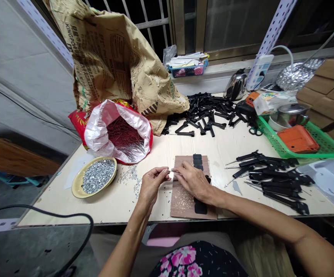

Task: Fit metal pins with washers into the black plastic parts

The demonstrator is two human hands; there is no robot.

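My left hand (154, 181) is closed in a pinch at the tip of a thin metal rod (171, 171). From the other side my right hand (194, 181) closes its fingers round the same rod, above a brown board (181, 204). A dark end of something shows past the right hand, but the palm hides most of it. Black rounded pads (200, 207) run in a column along the board. Left of my left hand, a yellow bowl (77, 188) holds many small metal pieces, with more scattered on the table between.
A red and white bag (97, 127) of thin metal rods stands behind the bowl, below a large paper sack (106, 57). Black-handled pieces are heaped at the back (210, 107) and at right (282, 181). A green basket (322, 154) sits at far right.
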